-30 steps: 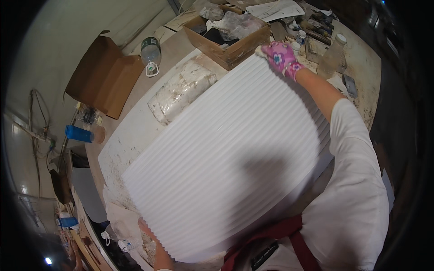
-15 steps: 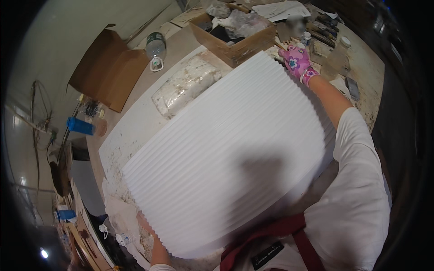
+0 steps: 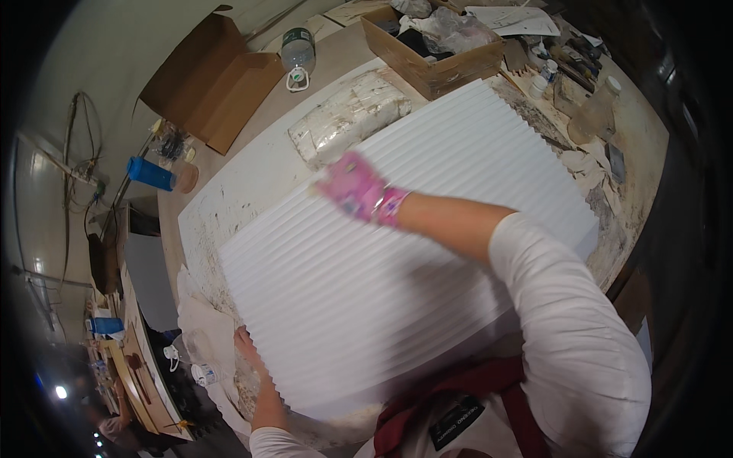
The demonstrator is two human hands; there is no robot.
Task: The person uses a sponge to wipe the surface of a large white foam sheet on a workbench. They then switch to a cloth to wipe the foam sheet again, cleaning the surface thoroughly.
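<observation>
Right hand [image 3: 353, 185] blurred, ribbed panel [image 3: 328, 290] under its fingers; left hand [image 3: 250, 353] beside the edge, perhaps steadying; can't tell either grip

"What's on the pale, flat table [image 3: 641, 153]?"

"The ridged white sheet [image 3: 321, 305], across the middle. The bare left hand [image 3: 248, 349] is at its left edge; the pink-gloved right hand [image 3: 355, 187] is over its far edge."

"And behind the sheet?"

"The plastic-wrapped white bundle [image 3: 351, 118], just past that edge. Behind it, to the right: the open brown cardboard box [image 3: 466, 75], crumpled clear plastic bags [image 3: 466, 32] in it."

"Left of the box?"

"The clear plastic handled bottle [image 3: 298, 55], then the unfolded brown cardboard carton [image 3: 206, 88]. Nearer us, by the table's left edge, the blue cylindrical container [image 3: 151, 174]."

"Far right?"

"The translucent white-capped bottle [image 3: 594, 118], beyond the sheet's right edge."
</observation>
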